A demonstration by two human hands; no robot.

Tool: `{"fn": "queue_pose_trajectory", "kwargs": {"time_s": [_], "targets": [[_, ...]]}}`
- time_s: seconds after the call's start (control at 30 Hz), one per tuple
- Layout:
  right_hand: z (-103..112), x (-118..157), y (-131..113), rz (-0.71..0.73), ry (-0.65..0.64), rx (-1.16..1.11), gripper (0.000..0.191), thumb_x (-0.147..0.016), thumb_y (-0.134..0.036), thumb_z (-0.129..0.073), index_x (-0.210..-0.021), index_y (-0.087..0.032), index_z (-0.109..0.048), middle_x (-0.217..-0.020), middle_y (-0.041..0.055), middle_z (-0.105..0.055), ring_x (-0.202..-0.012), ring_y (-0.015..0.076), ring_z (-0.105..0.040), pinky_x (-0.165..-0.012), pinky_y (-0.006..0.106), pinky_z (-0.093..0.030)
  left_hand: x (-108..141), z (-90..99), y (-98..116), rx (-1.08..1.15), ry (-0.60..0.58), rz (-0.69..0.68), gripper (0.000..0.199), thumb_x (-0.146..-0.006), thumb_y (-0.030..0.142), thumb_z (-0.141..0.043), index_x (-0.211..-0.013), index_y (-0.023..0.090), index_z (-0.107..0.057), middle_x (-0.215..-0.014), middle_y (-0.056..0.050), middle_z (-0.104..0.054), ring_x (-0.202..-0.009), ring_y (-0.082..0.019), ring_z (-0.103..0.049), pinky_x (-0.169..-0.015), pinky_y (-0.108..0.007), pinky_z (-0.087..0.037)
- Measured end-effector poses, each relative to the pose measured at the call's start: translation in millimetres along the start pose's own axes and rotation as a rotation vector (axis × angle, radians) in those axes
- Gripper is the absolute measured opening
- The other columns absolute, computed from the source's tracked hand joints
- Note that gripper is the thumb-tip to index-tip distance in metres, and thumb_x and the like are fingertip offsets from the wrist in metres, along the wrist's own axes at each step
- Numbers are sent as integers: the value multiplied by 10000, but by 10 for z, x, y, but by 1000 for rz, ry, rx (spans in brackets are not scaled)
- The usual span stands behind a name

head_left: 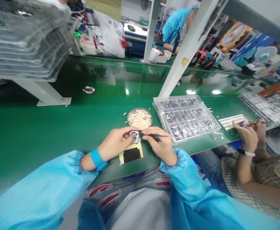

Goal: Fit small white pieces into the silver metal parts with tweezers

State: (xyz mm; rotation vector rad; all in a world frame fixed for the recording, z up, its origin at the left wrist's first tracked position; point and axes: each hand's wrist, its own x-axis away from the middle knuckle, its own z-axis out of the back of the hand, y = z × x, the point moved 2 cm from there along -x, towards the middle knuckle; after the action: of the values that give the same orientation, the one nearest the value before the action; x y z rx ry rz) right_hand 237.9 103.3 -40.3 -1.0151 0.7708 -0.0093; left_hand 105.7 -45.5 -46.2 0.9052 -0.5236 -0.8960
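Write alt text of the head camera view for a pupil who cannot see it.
A person's left hand holds a small pale-rimmed device while the right hand holds a thin dark tool close to it, above a glossy green table. Beyond sits a round dark-rimmed dish of small cream pieces, with stacked clear plastic trays to its right.

Glossy green workbench [46, 127], white posts [171, 80], pale wall [132, 9], reflected lights [216, 92]

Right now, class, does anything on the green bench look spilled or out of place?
Slightly: a few pale bits lie on the green bench beside the round dish, which holds many similar ones, so they may have spilled.
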Motion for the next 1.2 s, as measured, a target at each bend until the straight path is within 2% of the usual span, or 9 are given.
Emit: {"fn": "queue_pose_trajectory", "kwargs": {"time_s": [0.1, 0.27, 0.43, 0.77, 1.03, 1.2], "targets": [[20, 18, -8, -10, 32, -31, 149, -861, -165, -744, -988, -239, -724, -978, 54, -761, -969, 211, -714, -901, 394, -589, -3, 13, -22, 38, -20, 6, 413, -914, 375, -559, -1262, 191, -686, -780, -16, -719, -608, -145, -572, -573, -237, -435], [41, 52, -13, -70, 27, -33, 120, -847, -186, -761, -954, -229, -725, -932, 50, -759, -933, 210, -715, -890, 383, -579, -4, 40, -51, 138, -33, -13, 402, -879, 261, -563, -1254, 194, -688, -1029, -54, -751, -755, -171, -647, -676, -258, -505], [40, 51, -11, -95, -8, -4, 120, -841, -218, -771, -950, -222, -721, -921, 48, -761, -923, 207, -714, -885, 364, -572, 10, 21, -43, 174, -18, -8, 404, -826, 240, -621, -1219, 197, -705, -904, -39, -753, -664, -158, -636, -616, -241, -496], [36, 60, -19, -71, -23, -10, 130, -841, -248, -775, -960, -232, -726, -938, 50, -758, -923, 208, -717, -870, 359, -585, 20, 24, 1, 132, 11, 14, 399, -833, 261, -610, -1211, 171, -703, -815, -30, -719, -572, -124, -520, -518, -215, -389], [28, 62, -27, -86, -38, -36, 131, -834, -222, -780, -957, -219, -734, -947, 57, -764, -934, 205, -717, -887, 358, -577, 19, 22, -15, 173, 27, 19, 403, -833, 272, -627, -1215, 168, -704, -903, -63, -749, -703, -174, -647, -610, -247, -503], [17, 76, 60, -289, -36, -215, 58, -892, -258, -712, -915, -206, -702, -942, 57, -757, -926, 192, -721, -865, 349, -586, 18, 40, -9, 191, 21, 31, 389, -855, 322, -643, -1212, 180, -707, -923, -72, -760, -778, -211, -693, -688, -297, -560]]}}
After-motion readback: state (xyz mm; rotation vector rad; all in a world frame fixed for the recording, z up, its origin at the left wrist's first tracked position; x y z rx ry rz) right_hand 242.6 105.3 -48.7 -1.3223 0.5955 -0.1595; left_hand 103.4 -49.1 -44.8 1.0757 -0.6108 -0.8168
